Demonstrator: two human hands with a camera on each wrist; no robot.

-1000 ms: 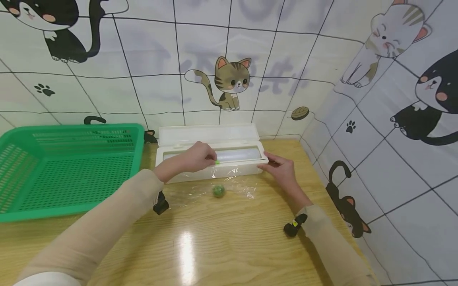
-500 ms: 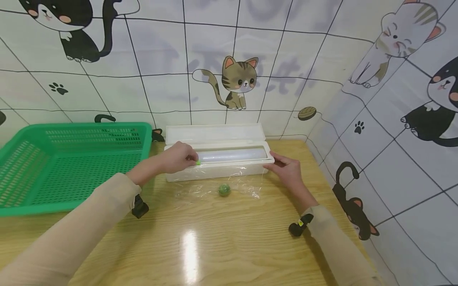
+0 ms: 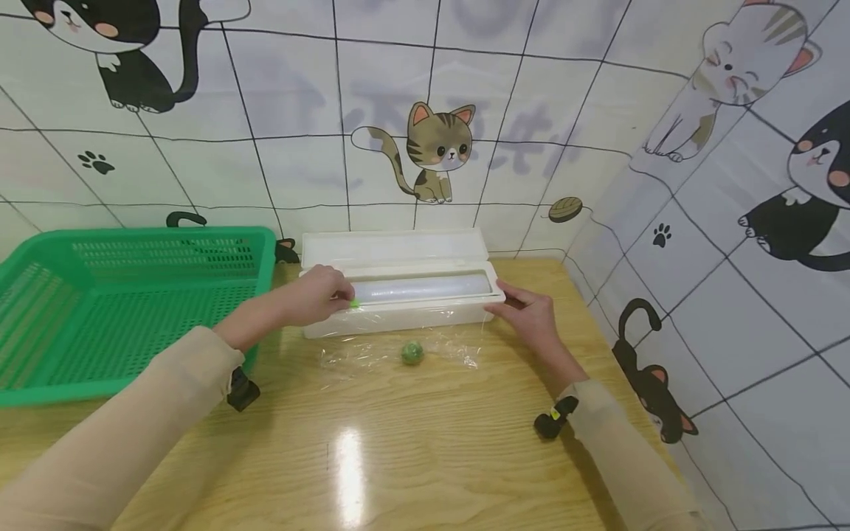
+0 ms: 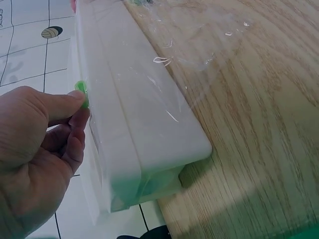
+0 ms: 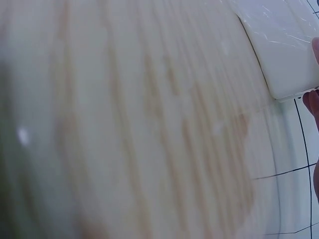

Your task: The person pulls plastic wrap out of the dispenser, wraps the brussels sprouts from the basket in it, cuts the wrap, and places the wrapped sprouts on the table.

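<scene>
A white cling film dispenser (image 3: pixel 398 321) lies on the table with its lid (image 3: pixel 395 249) raised, a roll of film (image 3: pixel 425 287) inside. My left hand (image 3: pixel 312 296) pinches the small green slide cutter (image 4: pixel 81 93) on the front rail, toward the box's left end. Thumb and fingers of my right hand (image 3: pixel 529 316) grip the box's right end; only its fingertips show in the right wrist view. Clear plastic film (image 3: pixel 372 350) hangs from the front edge onto the wood. On that film sits a small round green object (image 3: pixel 412 352), its kind unclear.
A green plastic basket (image 3: pixel 139 394) stands left of the dispenser, close to my left forearm. Behind the wooden table (image 3: pixel 425 442) and along its right side hangs a white cat-print sheet (image 3: pixel 292 88). Each wrist carries a small black camera.
My left hand has slid leftward along the front rail with the green cutter, from near the box's middle toward its left end. My right hand keeps its grip on the right end.
</scene>
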